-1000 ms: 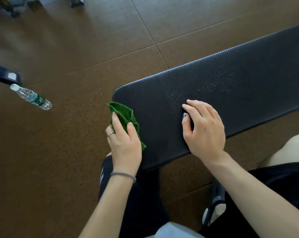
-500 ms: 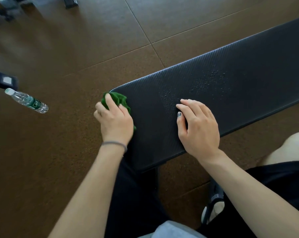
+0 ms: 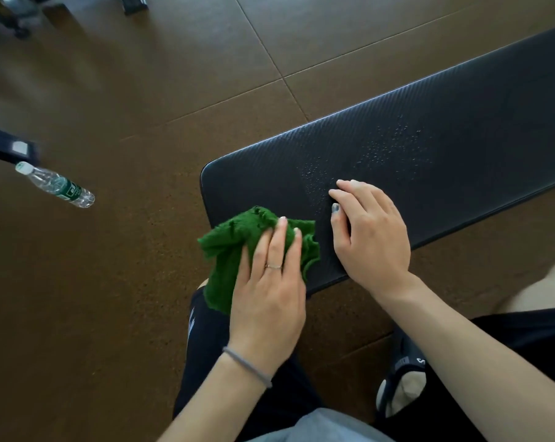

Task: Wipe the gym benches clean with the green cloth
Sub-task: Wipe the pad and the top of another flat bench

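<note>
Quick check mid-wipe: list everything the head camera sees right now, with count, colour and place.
gym bench: one, black padded top, running from centre to upper right
droplets: many, pale specks, on the bench pad beyond the right hand
green cloth: one, green, crumpled at the near left corner of the bench, partly hanging off the edge
water bottle: one, clear with green label and white cap, lying on the floor at left
floor: brown tiles, all around
dark equipment: black parts, left edge and top left, too blurred to identify
slipper: one, black, on the floor at lower right
left hand: presses the cloth with straight fingers; ring, grey wristband
right hand: rests flat on the bench
</note>
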Demonstrator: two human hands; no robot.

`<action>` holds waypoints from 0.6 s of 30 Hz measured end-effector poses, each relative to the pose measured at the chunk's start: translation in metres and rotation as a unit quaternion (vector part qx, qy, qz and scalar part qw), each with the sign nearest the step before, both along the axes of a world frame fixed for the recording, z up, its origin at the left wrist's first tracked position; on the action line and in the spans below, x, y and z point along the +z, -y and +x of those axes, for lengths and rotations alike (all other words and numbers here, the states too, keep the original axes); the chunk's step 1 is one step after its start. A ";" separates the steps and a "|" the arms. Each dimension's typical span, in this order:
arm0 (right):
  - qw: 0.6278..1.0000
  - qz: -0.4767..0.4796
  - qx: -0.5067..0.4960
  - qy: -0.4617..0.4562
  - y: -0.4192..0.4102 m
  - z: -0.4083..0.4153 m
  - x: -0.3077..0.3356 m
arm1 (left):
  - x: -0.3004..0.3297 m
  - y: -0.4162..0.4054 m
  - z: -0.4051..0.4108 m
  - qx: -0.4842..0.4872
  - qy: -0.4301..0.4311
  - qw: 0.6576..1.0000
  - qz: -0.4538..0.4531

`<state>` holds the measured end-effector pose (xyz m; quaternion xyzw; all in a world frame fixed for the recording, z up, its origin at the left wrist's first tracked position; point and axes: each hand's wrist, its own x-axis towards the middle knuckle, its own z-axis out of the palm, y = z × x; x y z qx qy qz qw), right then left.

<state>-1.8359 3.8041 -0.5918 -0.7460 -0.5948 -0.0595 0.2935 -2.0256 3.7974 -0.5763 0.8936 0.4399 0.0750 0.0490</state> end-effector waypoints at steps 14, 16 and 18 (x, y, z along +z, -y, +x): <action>0.981 0.022 -0.194 -0.002 0.005 0.050 -0.008 | 0.009 -0.050 0.052 -0.149 -0.029 0.988 -0.027; 0.981 0.018 -0.195 -0.005 0.006 0.052 -0.008 | 0.012 -0.022 0.028 -0.185 -0.055 0.981 -0.033; 0.980 0.013 -0.197 -0.006 0.006 0.051 -0.007 | 0.013 -0.019 0.021 -0.205 -0.069 0.976 -0.027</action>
